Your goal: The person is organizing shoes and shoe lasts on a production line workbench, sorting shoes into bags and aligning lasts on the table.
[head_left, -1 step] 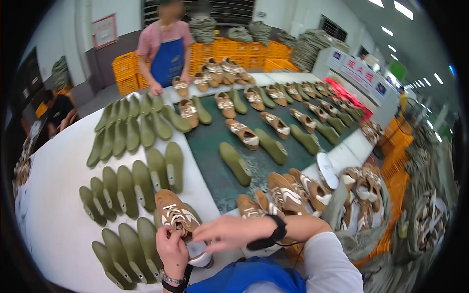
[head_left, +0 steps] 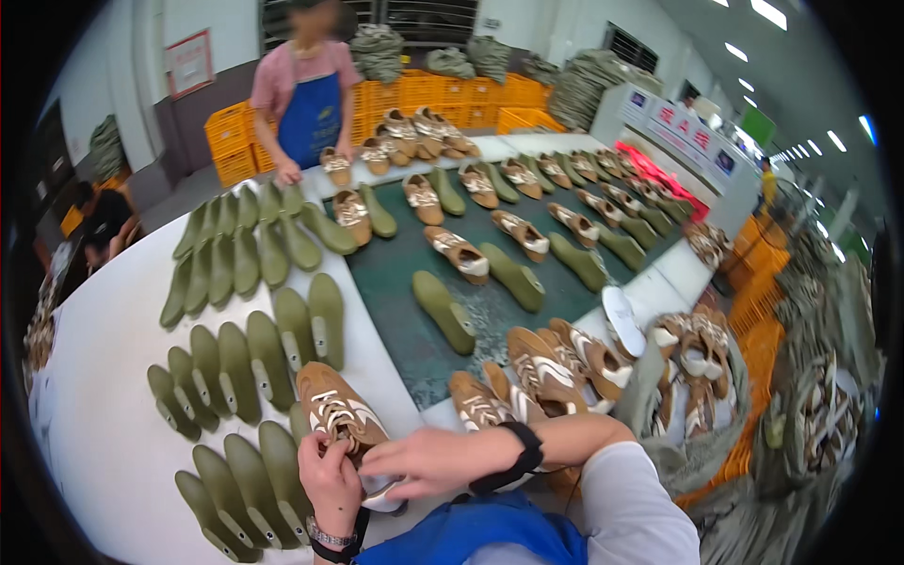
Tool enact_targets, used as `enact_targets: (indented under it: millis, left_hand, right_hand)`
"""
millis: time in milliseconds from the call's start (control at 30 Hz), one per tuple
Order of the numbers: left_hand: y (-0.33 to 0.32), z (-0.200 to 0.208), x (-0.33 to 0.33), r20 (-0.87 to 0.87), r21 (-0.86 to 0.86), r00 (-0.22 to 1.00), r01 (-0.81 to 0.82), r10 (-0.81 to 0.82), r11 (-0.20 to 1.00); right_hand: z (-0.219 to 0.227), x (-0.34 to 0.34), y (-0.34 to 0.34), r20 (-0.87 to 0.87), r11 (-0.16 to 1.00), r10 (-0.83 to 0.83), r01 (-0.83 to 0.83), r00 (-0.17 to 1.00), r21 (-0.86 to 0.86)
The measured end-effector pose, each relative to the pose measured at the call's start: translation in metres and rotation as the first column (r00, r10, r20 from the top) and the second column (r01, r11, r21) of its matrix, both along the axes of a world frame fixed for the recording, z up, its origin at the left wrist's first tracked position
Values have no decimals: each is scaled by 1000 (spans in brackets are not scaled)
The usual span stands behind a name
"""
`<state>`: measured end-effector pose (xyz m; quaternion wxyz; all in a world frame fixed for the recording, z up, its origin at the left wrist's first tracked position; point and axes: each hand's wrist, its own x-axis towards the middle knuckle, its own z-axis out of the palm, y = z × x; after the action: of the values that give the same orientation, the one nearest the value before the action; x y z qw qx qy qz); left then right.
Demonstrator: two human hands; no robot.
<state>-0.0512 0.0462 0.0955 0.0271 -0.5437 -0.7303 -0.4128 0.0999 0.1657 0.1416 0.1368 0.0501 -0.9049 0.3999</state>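
A brown sneaker (head_left: 331,400) with white stripes and laces lies on the white table in front of me, toe pointing away. My left hand (head_left: 330,478) is closed on its tongue and collar beside the laces, fingers pinched. Over the shoe's opening and heel reaches my right hand (head_left: 424,463), its fingers stretched out and slightly blurred. It covers most of the shoe's inside. Green shoe lasts (head_left: 250,485) stand in rows to the left of the sneaker, with another row of lasts (head_left: 237,369) farther up.
More brown sneakers (head_left: 541,369) crowd the table's right edge, next to a sack of shoes (head_left: 702,414). Sneakers and lasts alternate on the green belt (head_left: 391,311). Across the table stands a person in a blue apron (head_left: 311,122). Orange crates (head_left: 758,320) line the right side.
My right hand has moved down onto the shoe's opening, covering the pale patch inside that showed before. My left hand keeps its pinch. The whole view has shifted slightly.
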Motion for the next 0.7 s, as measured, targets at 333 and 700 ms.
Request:
enact_targets:
  millis: [333,700]
  left_hand:
    - [3,1,13,118,-95,986,127,-116,987]
    - [-19,-21,-6,135,-273,946,321,-294,907]
  right_hand:
    - [-29,32,-30,125,968,-229,213,965,128]
    - [-92,-11,188,316,692,-722,646,616,321]
